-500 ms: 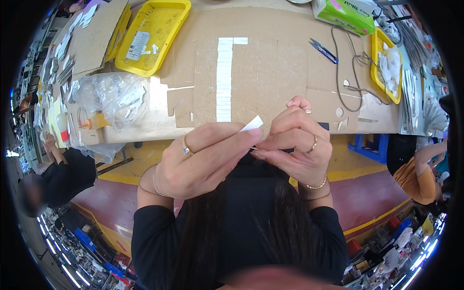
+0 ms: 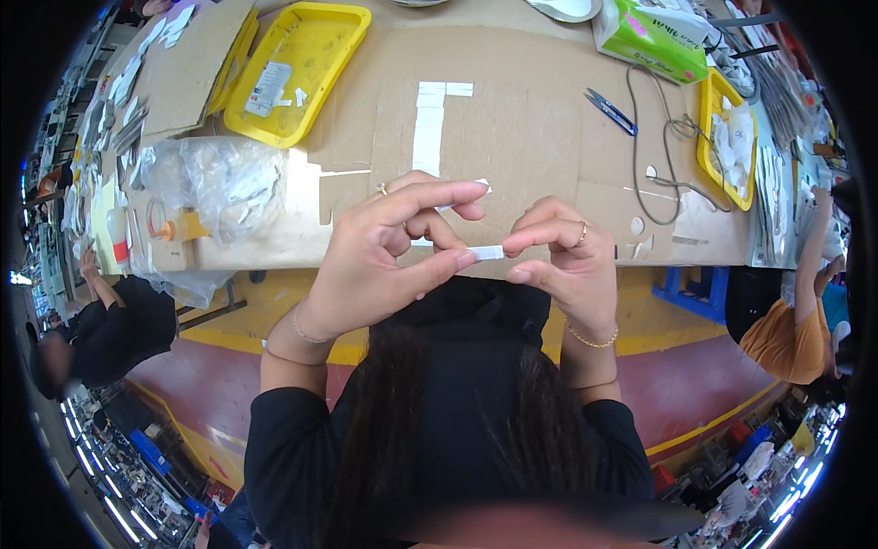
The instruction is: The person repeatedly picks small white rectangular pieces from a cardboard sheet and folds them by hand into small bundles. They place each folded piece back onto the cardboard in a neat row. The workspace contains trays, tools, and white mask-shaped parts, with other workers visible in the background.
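Note:
A small white strip (image 2: 486, 252) is pinched at its left end by the thumb and a bent finger of my left hand (image 2: 384, 242). Another bit of white (image 2: 484, 186) shows at the tip of that hand's outstretched index finger. My right hand (image 2: 572, 261) has its index fingertip by the strip's right end, with the thumb spread apart below; whether that fingertip touches the strip I cannot tell. Beyond the hands, a column of white strips (image 2: 428, 137) lies on the brown cardboard (image 2: 530, 119), its near end partly hidden behind my left hand.
Far left stands a yellow tray (image 2: 315, 101) with labels inside, near crumpled clear plastic bags (image 2: 229, 188). Blue thread snips (image 2: 611, 112) and a grey cord (image 2: 640, 174) lie to the right. Beyond them are a second yellow tray (image 2: 745, 192) and a green tissue pack (image 2: 649, 41).
My left hand has turned and opened out its index finger, showing the small strip at its thumb. My right thumb and index finger have parted.

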Demonstrator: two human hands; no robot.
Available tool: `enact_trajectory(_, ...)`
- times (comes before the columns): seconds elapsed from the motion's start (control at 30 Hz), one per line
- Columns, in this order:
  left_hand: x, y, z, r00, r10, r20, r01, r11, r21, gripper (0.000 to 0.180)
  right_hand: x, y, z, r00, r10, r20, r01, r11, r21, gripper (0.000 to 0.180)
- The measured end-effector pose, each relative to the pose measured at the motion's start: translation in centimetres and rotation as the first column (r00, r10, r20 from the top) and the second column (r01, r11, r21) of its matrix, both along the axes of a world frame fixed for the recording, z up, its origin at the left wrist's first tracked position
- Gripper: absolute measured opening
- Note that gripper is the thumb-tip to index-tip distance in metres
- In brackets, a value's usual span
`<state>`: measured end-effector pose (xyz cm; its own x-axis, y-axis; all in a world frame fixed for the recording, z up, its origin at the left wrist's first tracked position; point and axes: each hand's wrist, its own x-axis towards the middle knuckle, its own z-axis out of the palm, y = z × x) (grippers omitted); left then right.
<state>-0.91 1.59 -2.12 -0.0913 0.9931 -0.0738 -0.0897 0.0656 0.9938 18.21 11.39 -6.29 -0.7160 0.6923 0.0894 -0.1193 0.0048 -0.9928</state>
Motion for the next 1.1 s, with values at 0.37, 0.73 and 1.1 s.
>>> enact_trajectory(0.37,-0.6,0.7,-1.0,0.993,-0.010,-0.118,0.006,0.999,-0.038,0.049,-1.7,0.3,-1.6,0.999,-0.024,0.035,0.021,0.997,0.080,0.009)
enact_trajectory(0.73,-11.7,2.8,-7.0,0.678,0.690,-0.254,-0.671,0.722,0.168,0.040,-1.5,0.5,-5.4,0.977,-0.119,0.175,0.130,0.990,-0.053,0.023)
enact_trajectory(1.1,-22.3,4.8,-15.6,0.356,0.762,-0.540,-0.759,0.573,0.309,0.027,-1.7,0.0,-5.9,0.965,-0.126,0.231,0.103,0.989,0.107,0.020)
